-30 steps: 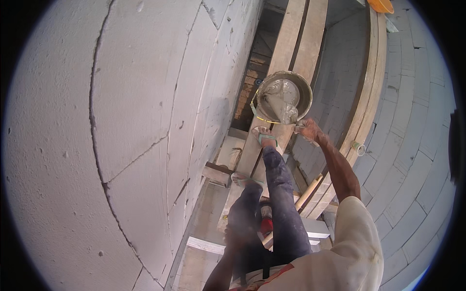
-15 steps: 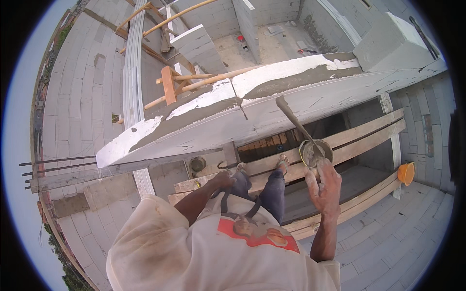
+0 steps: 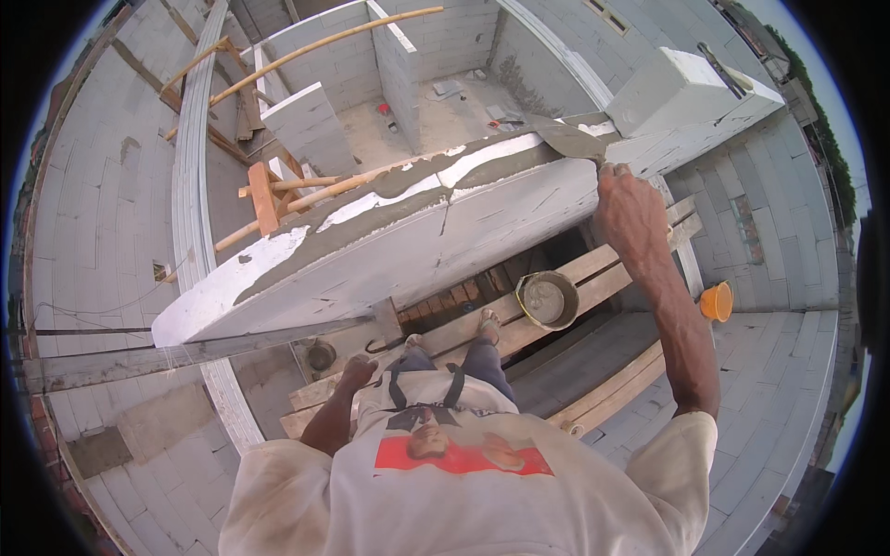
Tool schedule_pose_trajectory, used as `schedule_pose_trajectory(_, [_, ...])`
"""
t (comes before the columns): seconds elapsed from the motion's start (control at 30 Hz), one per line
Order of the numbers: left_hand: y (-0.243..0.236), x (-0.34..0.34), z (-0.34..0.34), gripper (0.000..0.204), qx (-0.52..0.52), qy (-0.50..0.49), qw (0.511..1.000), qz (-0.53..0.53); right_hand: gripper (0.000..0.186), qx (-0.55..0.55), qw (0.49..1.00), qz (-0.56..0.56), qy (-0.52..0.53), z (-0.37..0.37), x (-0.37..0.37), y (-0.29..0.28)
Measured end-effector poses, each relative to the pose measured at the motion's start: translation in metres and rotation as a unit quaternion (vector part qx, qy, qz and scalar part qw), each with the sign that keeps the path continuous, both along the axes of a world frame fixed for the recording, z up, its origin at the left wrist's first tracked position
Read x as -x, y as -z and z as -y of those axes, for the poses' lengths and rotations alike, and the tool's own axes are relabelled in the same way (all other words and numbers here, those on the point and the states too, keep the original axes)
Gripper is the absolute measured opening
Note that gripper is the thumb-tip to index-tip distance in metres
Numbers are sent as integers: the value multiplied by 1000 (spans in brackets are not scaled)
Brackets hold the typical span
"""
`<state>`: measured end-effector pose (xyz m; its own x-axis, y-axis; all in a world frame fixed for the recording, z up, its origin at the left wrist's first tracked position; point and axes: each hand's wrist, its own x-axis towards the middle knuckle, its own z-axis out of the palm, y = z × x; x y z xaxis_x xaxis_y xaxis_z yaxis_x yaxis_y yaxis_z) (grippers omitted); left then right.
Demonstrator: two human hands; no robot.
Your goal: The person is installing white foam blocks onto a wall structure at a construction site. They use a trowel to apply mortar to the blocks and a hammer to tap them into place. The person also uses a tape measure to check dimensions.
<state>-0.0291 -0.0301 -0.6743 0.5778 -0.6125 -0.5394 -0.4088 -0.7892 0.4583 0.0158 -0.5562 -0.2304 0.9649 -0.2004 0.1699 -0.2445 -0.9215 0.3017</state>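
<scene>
My right hand is closed round the handle end of a trowel, with the arm stretched out over the wall's right part. The trowel's mortar-covered blade lies on top of the pale block wall. Grey mortar runs along the wall's top edge, with white block showing beside it. Low on the left, my left hand hangs near my waist and seems to hold nothing, though its fingers are unclear. A round bucket with grey mortar inside stands on the planks in front of me.
My feet rest on wooden planks with gaps between them. A larger block stands on the wall's right end, bearing a dark hammer-like tool. An orange bucket is at the right. Wooden poles cross behind the wall.
My right hand has moved from the bucket up and forward to the wall top, bringing the trowel blade onto it. The view has shifted to the right.
</scene>
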Motion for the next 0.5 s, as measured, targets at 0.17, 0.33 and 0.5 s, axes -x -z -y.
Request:
schedule_pose_trajectory(0.17, [93,22,-48,8,37,118,992,25,13,-27,995,21,-93,-29,-12,17])
schedule_pose_trajectory(0.33, [125,19,-41,15,22,219,973,68,27,-222,947,13,-230,-140,-17,29])
schedule_pose_trajectory(0.5, [-60,-23,91,38,-17,-102,984,-144,18,-477,851,76,-205,-158,14,57])
